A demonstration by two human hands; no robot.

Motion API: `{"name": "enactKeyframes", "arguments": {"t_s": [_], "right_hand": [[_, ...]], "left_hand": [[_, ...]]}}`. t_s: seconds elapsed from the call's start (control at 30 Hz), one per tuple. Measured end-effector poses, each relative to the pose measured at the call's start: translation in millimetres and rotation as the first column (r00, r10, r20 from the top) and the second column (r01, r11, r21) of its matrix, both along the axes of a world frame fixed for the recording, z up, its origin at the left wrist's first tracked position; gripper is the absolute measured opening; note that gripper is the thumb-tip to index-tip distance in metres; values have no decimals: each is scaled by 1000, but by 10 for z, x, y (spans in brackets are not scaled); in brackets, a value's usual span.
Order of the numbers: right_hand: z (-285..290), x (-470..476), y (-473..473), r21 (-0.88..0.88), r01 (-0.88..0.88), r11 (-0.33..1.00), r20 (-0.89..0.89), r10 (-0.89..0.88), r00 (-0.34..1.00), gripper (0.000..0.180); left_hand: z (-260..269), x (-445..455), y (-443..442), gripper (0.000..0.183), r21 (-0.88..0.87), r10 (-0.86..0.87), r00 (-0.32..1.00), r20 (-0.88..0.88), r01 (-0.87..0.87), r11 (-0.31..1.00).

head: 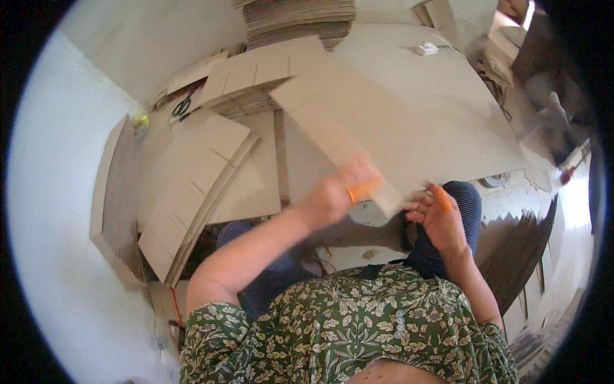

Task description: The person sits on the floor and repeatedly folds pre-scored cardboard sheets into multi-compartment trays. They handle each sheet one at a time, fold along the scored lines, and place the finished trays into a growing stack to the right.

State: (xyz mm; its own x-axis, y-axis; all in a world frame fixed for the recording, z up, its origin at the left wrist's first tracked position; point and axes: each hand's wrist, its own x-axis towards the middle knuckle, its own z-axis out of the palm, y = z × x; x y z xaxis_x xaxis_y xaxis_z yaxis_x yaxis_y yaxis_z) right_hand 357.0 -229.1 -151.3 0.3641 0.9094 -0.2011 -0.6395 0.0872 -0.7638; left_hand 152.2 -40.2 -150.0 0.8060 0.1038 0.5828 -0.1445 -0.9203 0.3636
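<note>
My left hand (343,192), blurred by motion and with an orange finger cover, is closed on the near end of a long cardboard piece (331,125). That piece slants up and left over a large cardboard sheet (431,115). My right hand (436,211), also with an orange finger cover, is beside the piece's near corner, its fingers apart; whether they touch the corner is hard to tell. To the left lies a pile of scored cardboard pieces (196,177), and behind it another scored stack (259,67).
Black-handled scissors (181,106) lie at the back left. A tall cardboard stack (300,21) stands at the back. A white power strip (426,48) with a cord rests at the far right. More cardboard stands at the left (117,192) and right (518,254).
</note>
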Motion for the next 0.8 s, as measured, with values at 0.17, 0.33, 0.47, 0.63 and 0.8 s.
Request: {"name": "enactKeyframes", "arguments": {"t_s": [0.17,0.33,0.47,0.63,0.8], "right_hand": [[-216,-37,19,-65,191,979,209,-174,962,19],[-266,-162,-142,-78,35,996,510,10,860,20],[-78,-287,-114,-139,65,988,599,32,800,22],[-67,-414,-116,-4,53,999,704,-35,709,22],[206,-566,-128,111,26,994,762,-101,640,22]], "left_hand": [[-255,-863,23,52,114,374,920,-119,-362,925],[-551,-2386,1243,64,408,988,65,-138,-906,116],[-280,-2493,1431,39,406,851,18,-525,-873,269],[-111,-2515,1492,29,423,916,87,-392,-867,263],[302,-2323,1405,26,348,897,222,-383,-865,362]]}}
